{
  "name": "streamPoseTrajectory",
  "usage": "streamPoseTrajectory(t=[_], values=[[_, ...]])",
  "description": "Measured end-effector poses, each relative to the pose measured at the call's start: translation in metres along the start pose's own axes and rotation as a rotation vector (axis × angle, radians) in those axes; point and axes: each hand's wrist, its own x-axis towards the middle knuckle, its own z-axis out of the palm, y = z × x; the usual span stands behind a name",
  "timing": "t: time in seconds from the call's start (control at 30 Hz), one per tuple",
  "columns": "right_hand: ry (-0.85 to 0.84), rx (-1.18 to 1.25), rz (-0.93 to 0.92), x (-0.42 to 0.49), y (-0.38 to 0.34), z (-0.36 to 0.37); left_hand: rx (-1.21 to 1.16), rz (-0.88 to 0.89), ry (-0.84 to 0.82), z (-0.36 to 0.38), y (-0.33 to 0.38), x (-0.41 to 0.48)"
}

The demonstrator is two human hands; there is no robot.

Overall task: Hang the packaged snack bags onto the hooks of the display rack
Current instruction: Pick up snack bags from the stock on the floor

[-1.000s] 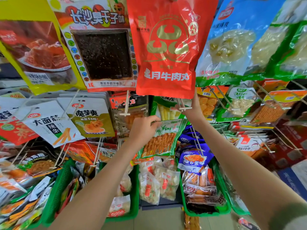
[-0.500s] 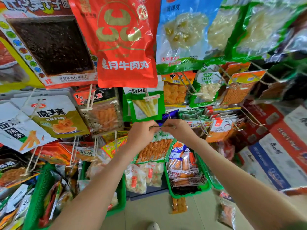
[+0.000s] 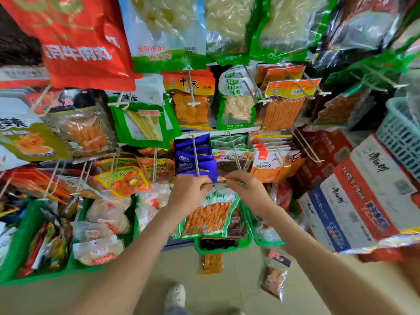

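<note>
**Green-edged bag held up to the hook tips**

Green baskets (image 3: 20,242) of loose packets sit low at my far left. Moving in, the left hand (image 3: 188,194) has its grip pinched on the top left corner of the snack bag (image 3: 209,214). Just above it ends the blue-packet hook (image 3: 195,155). The bag, clear-fronted with orange sticks inside, hangs below both hands in front of the rack's lower row. The right hand (image 3: 247,192) pinches the other top corner, its grip closed on the header. The second hook (image 3: 235,153) ends just above that hand.

The fingers hide the hang hole, so I cannot tell whether it has caught either tip. I judge this to be the threading step. The next move calls for levelling the header, setting the hole over one tip, sliding the bag back along the wire, then releasing both grips. Cartons (image 3: 363,196) are stacked at the far right.
</note>
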Motion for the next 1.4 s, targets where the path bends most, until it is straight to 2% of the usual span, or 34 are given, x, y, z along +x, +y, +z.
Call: streamPoseTrajectory(t=[0.17, 0.23, 0.37, 0.43, 0.63, 0.7, 0.77, 0.83, 1.0, 1.2, 1.3, 1.4], values=[[0.166, -0.025, 0.186, 0.038, 0.072, -0.039, -0.042, 0.013, 0.051, 0.042, -0.006, 0.020], [0.135, -0.102, 0.250, 0.068, 0.098, -0.044, -0.035, 0.000, 0.032, 0.063, -0.017, 0.036], [-0.002, -0.211, 0.235, 0.131, 0.147, -0.033, 0.009, -0.007, 0.022, 0.108, -0.043, 0.069], [-0.048, -0.173, 0.234, 0.157, 0.163, -0.020, 0.046, 0.018, 0.049, 0.126, -0.048, 0.077], [-0.037, -0.167, 0.176, 0.207, 0.193, 0.016, 0.069, 0.045, 0.071, 0.158, -0.057, 0.079], [0.006, -0.275, 0.135, 0.212, 0.192, 0.021, 0.054, 0.046, 0.059, 0.161, -0.057, 0.077], [0.075, -0.497, 0.045, 0.218, 0.197, 0.024, 0.052, 0.062, 0.065, 0.162, -0.055, 0.077], [0.159, -0.568, -0.038, 0.223, 0.202, 0.025, 0.083, 0.092, 0.083, 0.162, -0.052, 0.077], [0.067, -0.618, -0.079, 0.219, 0.185, 0.014, 0.021, 0.037, 0.103, 0.173, -0.060, 0.071], [0.082, -0.514, -0.077, 0.176, 0.199, 0.008, -0.016, 0.047, 0.069, 0.169, -0.056, 0.066], [0.147, -0.473, -0.110, 0.151, 0.193, 0.007, -0.047, 0.042, 0.023, 0.162, -0.055, 0.068], [0.084, -0.524, -0.082, 0.131, 0.193, 0.002, -0.098, 0.048, -0.046, 0.162, -0.055, 0.075]])
